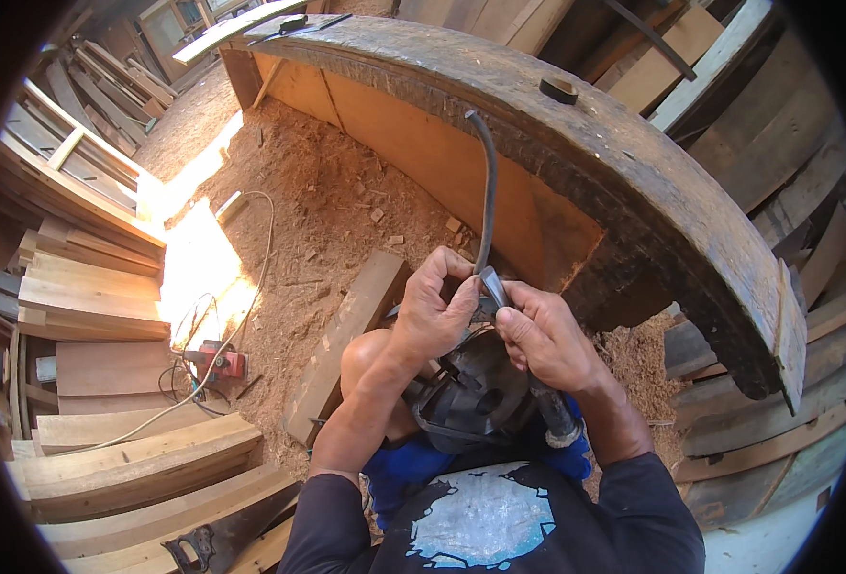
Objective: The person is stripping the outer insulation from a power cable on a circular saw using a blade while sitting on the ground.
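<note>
Dark machine (480, 397) between the knees; above it, right hand (545, 335) grips a grey metal piece (493, 285); left hand (434, 304) pinches the adjoining dark cord (489, 191), a close hold likely limiting twist; beyond, curved bench (634, 143).

Left hand (434, 306) and right hand (549, 337) sit close together in front of the torso (480, 517) — each thumb (467, 298) pressed toward curled fingers (442, 260) — both forearms (366, 411) slanting inward.
</note>
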